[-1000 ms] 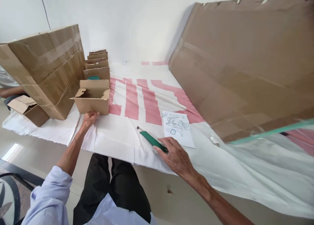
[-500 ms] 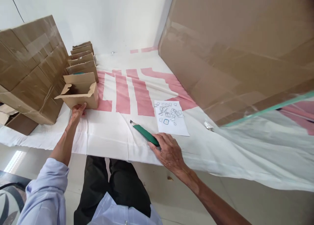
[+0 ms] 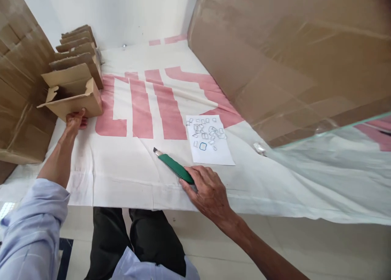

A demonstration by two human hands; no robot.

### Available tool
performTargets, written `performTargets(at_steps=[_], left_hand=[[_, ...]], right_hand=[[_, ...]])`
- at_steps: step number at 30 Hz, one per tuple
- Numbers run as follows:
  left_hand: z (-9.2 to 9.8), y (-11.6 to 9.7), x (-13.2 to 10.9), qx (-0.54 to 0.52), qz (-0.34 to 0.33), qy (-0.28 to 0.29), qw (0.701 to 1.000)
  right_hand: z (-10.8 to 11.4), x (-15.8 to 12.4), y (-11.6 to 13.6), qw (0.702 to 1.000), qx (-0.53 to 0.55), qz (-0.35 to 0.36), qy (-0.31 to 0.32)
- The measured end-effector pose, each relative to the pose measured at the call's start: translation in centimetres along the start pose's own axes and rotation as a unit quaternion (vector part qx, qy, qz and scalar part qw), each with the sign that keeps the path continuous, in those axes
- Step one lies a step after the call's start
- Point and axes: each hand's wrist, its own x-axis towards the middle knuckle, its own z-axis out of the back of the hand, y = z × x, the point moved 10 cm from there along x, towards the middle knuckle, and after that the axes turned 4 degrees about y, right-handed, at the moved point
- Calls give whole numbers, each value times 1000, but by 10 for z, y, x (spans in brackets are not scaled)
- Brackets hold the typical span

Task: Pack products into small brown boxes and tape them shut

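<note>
Head view has swung left and down since a second ago, so the cloth-covered table (image 3: 128, 178) fills more of the frame and the big taped cartons (image 3: 18, 88) on the left are cut off at the edge. Both hands stay where they were. The left hand (image 3: 75, 121) still rests at the lower front edge of the small open box (image 3: 75, 99), fingertips curled against the cardboard; whether they grip it I cannot tell. The right hand (image 3: 210, 192) remains on the rear end of the green utility knife (image 3: 174, 168), fingers together and folded over the handle, while the knife lies flat on the cloth with its blade end pointing up-left, just beside the white paper sheet (image 3: 214, 154).

The small open box sits near the table's left side, its right wall touching the first red letter on the cloth; its flaps stand open and only bare cardboard shows inside. Behind it a row of similar small boxes (image 3: 76, 44) runs toward the wall, their contents hidden. Small loose clips (image 3: 206, 133) lie scattered on the paper sheet. A large brown cardboard panel (image 3: 290, 60) leans along the right.
</note>
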Motion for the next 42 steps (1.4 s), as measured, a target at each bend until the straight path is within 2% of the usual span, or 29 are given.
performTargets(at_steps=[6,11,15,20,27,34,37,42], left_hand=[[-12,-22,29,5,29,25,999],[-15,-37,41,18,22,31,999],[-14,-41,36,36,15,43,998],[-10,-49,19,70,-7,49,996],[-16,-62,-20,92,-60,124,986],[-37,-52,-90,111,-135,160,971],[-51,-46,-121,162,-204,181,948],[-78,-51,-171,234,-364,195,880]], right_hand=[[1,3,-4,1000,7,-24,12],[-1,6,-6,999,5,-31,23],[-4,7,-8,999,5,-41,31],[-12,8,-13,997,20,-59,48],[-22,14,-20,991,56,-85,89],[-23,22,-21,990,50,-90,94],[-21,25,-21,990,38,-95,97],[-21,29,-21,990,37,-103,95]])
